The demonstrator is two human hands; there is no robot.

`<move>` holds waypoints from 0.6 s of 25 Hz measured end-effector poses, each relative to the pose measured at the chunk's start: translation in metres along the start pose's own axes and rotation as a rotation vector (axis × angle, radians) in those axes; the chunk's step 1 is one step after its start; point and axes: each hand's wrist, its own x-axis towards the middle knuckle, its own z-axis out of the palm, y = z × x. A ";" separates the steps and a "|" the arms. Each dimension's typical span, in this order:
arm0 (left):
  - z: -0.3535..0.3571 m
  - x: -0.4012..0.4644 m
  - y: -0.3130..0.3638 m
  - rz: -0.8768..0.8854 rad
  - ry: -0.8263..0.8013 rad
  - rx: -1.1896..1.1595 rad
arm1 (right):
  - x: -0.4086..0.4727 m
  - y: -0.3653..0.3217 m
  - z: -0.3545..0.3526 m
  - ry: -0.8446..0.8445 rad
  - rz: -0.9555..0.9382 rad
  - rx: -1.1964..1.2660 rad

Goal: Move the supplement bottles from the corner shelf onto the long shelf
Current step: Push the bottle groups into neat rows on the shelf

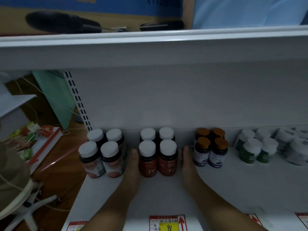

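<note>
Both forearms reach over the white shelf (233, 180); left hand (133, 162) lies flat with straight fingers against the left side of four red bottles (157, 151), right hand (188, 162) likewise flat against their right side, neither curled round anything; white-capped bottles (103, 152) stand just left; orange-capped bottles (210, 147) just right.

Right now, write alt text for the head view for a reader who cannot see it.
Two hands, the left hand and right hand, lie flat on a white shelf either side of a block of four red, white-capped bottles. More groups of four stand to each side: dark white-capped bottles to the left, orange-capped bottles and green ones to the right.
</note>
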 end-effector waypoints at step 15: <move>0.030 0.006 0.015 -0.110 0.337 -0.069 | 0.014 0.016 0.019 0.047 -0.122 -0.087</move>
